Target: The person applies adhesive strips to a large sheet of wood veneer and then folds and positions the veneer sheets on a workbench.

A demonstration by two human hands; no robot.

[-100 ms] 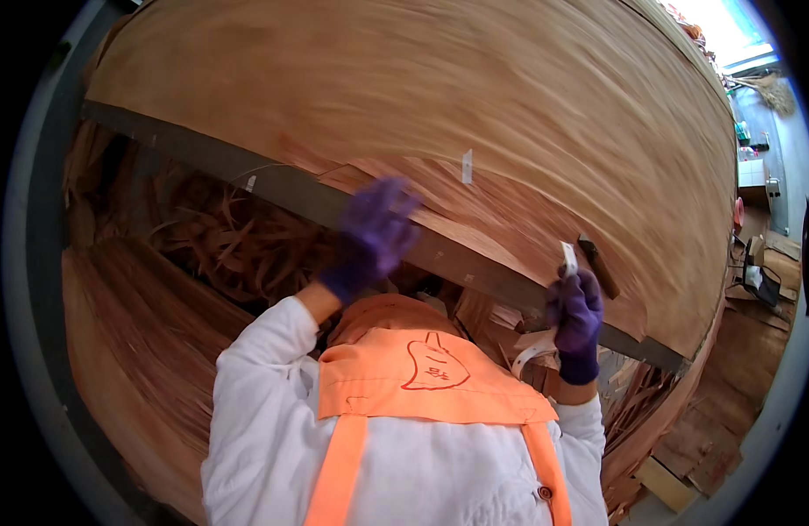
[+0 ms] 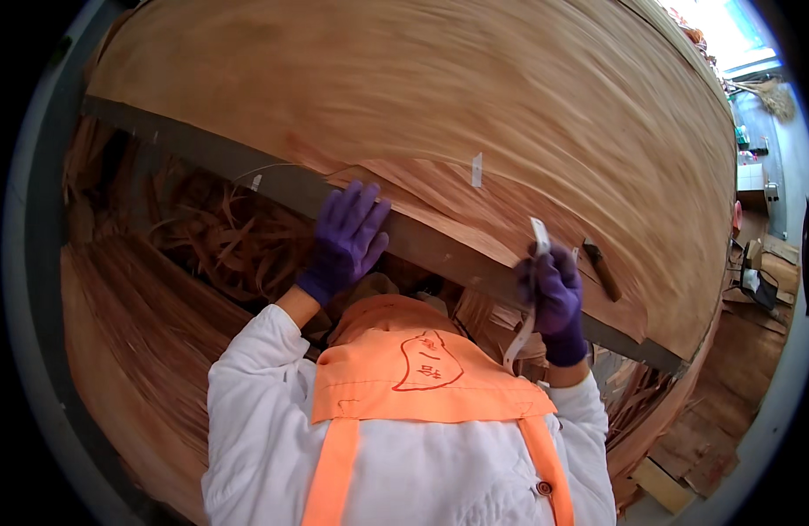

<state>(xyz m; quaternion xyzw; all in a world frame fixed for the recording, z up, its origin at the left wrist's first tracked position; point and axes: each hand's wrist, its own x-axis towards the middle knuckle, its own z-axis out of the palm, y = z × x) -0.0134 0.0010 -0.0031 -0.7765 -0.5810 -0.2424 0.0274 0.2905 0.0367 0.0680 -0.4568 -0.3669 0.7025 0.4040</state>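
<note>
My left hand (image 2: 345, 237), in a purple glove, lies with fingers stretched at the near edge of a large wood veneer sheet (image 2: 404, 79), over the grey table edge (image 2: 273, 188). In my right hand (image 2: 553, 294), also gloved in purple, a white strip of tape (image 2: 520, 337) is pinched; one end sticks up past the fingers and the rest hangs below. A short piece of tape (image 2: 476, 170) sticks on the veneer between and beyond my hands. Just right of my right hand rests a knife (image 2: 603, 270) with a brown handle.
Curled veneer scraps (image 2: 238, 237) fill the space beneath the table edge at left. A stack of reddish veneer sheets (image 2: 141, 342) lies at the lower left. Boards (image 2: 694, 438) cover the floor at right, and a broom (image 2: 775, 96) stands at the far right.
My left hand has moved slightly left and its fingers now lie flat at the edge. My right hand has shifted left with the tape, away from the knife.
</note>
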